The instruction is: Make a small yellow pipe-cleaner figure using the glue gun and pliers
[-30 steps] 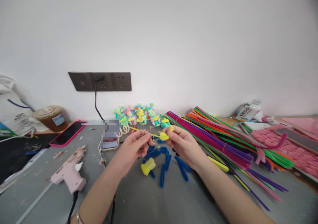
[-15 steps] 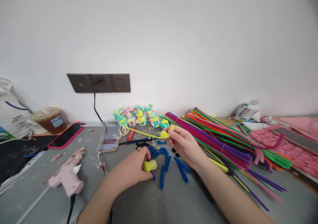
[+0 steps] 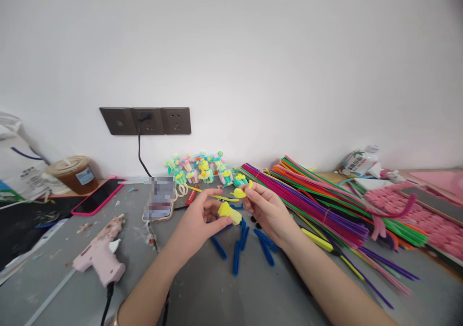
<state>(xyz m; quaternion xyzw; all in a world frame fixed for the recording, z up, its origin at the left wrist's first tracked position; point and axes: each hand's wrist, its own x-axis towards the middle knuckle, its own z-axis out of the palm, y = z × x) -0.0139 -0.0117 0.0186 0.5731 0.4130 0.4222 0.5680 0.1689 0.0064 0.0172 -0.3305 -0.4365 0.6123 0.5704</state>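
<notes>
My left hand point(image 3: 197, 224) is closed round a small yellow pipe-cleaner bundle point(image 3: 229, 212), lifted off the grey table. My right hand point(image 3: 268, 211) pinches a yellow pipe cleaner point(image 3: 239, 194) with a coiled end; its straight tail runs left towards the phone. The two yellow pieces are close together, just apart. Several short blue pipe-cleaner pieces point(image 3: 237, 254) lie on the table under both hands.
A pink glue gun point(image 3: 101, 255) lies at left with its cord. A phone point(image 3: 158, 198) and a pink-cased phone point(image 3: 98, 196) lie behind. Small finished figures point(image 3: 204, 169) stand by the wall. A big fan of coloured pipe cleaners point(image 3: 318, 199) covers the right.
My left hand went down to the table, picked up the yellow bundle and has raised it up to the yellow pipe cleaner in my right hand.
</notes>
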